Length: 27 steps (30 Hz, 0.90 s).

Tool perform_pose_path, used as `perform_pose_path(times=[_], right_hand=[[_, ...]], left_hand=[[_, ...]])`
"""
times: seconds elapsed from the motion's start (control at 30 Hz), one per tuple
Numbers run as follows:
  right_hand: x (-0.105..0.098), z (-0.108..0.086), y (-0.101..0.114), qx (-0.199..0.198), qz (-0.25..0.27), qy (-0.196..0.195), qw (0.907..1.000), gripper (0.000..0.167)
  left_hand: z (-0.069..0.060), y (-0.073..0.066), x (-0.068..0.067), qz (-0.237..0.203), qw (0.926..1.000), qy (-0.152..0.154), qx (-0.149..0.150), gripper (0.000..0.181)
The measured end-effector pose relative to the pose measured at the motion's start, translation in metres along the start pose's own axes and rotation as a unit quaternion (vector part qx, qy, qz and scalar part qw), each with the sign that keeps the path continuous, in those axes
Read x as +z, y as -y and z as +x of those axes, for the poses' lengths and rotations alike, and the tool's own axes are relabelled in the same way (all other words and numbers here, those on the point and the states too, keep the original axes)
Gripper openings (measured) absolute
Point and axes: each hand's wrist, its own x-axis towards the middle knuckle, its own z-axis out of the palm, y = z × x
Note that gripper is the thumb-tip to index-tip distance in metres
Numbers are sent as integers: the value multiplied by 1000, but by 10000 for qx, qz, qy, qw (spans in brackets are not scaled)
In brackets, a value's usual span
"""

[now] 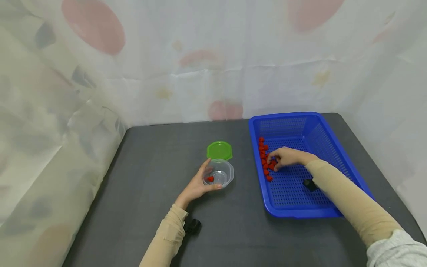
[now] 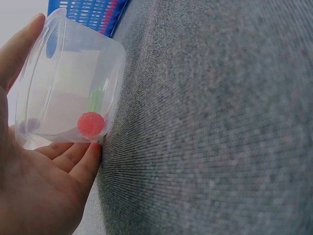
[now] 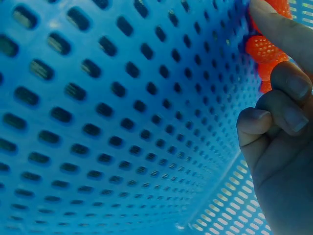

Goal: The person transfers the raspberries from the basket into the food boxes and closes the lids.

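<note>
My left hand [image 1: 197, 185] holds a clear plastic container [image 1: 227, 174] from its left side, thumb and fingers around the wall. Inside it lies one bumpy red raspberry [image 2: 91, 124]. A green lid [image 1: 219, 150] lies flat just behind the container. My right hand [image 1: 287, 156] reaches into the blue basket [image 1: 275, 212], its thumb and index finger at the raspberries [image 1: 265, 167] clustered along the left wall. In the right wrist view its other fingers [image 3: 254, 122] are curled. Whether a raspberry is pinched there cannot be made out.
The basket has raised, perforated walls and takes up the right side of the dark grey table [image 1: 150, 167]. A patterned white sheet [image 1: 150, 92] hangs behind the table and along its sides.
</note>
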Motion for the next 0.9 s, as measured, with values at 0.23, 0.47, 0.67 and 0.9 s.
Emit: perform_pose_path(times=[0.23,0.47,0.67,0.9], right_hand=[[0,-3,3,159,185,101,9997,22],[-1,-4,2,96,242,115,9996,21],[-8,-7,5,164,783,190,9966,24],[-21,-11,12,138,1122,243,9933,30]], left_hand=[[1,1,0,25,10000,11,-8,102],[1,2,0,14,10000,35,-42,102],[2,3,0,18,10000,17,-42,103],[3,4,0,25,10000,13,-49,104]])
